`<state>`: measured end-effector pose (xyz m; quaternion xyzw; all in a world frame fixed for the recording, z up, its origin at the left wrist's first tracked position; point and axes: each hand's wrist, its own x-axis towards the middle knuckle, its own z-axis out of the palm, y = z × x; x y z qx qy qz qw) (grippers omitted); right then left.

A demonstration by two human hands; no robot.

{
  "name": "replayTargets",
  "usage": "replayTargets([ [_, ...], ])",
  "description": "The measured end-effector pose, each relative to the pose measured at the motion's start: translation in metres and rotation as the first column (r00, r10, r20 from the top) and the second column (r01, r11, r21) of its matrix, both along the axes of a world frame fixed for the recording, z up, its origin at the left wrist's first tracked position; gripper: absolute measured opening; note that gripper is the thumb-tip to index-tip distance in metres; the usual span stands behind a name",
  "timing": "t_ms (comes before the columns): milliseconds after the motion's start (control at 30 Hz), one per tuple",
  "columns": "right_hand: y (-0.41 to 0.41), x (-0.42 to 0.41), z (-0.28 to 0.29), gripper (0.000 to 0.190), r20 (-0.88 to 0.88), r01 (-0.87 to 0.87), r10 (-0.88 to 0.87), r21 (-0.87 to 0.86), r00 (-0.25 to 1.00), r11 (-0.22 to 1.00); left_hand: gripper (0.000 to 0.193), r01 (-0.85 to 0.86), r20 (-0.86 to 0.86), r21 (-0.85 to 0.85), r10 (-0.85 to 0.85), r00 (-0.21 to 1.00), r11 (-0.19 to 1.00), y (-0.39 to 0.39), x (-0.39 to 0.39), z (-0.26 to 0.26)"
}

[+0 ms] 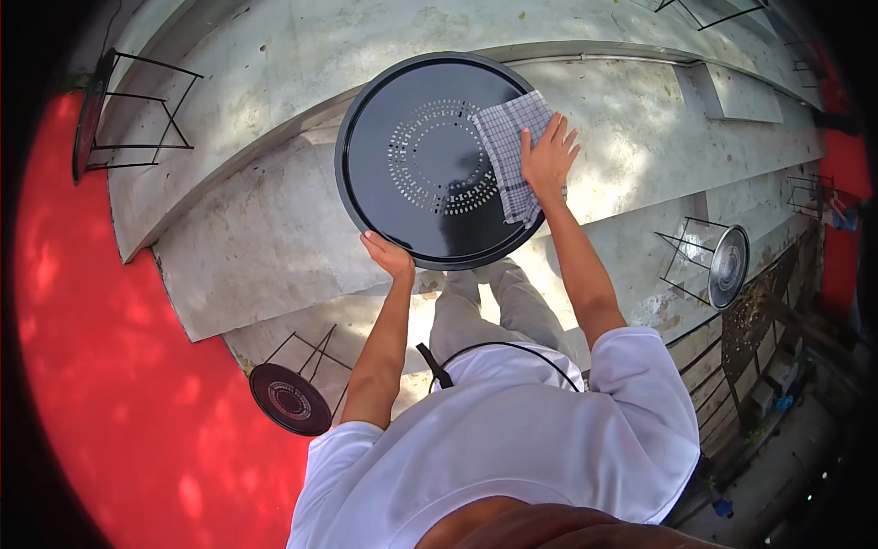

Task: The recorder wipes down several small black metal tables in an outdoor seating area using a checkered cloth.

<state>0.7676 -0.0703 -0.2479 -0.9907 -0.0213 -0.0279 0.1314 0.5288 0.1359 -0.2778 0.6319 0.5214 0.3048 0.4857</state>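
Observation:
A round black metal tabletop (439,161) with a raised rim and rings of punched holes is in front of me. My left hand (389,257) grips its near left rim, the thumb on the edge and the other fingers hidden beneath. A grey-and-white checked cloth (511,154) lies over the right part of the surface and hangs past the rim. My right hand (551,154) rests on the cloth's outer side by the right rim, its fingers spread. Whatever supports the tabletop is hidden below it.
Pale concrete steps (254,226) surround me, with a red floor (137,384) at left. Round tables with thin black frames stand at far left (92,117), lower left (291,400) and right (728,267). A metal railing (713,370) runs at lower right. Part of a person (841,216) shows at far right.

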Motion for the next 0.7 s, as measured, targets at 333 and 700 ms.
replayTargets([
  [333, 0.259, 0.028, -0.021, 0.066, 0.297, -0.716, 0.675, 0.046, 0.675, 0.696, 0.040, 0.007, 0.062, -0.037, -0.004, 0.998, 0.999, 0.007, -0.001, -0.004],
  [700, 0.240, 0.036, -0.010, 0.072, 0.267, -0.809, 0.772, 0.060, 0.577, 0.584, 0.044, 0.003, 0.067, -0.076, 0.002, 0.998, 0.997, 0.010, 0.003, 0.003],
])
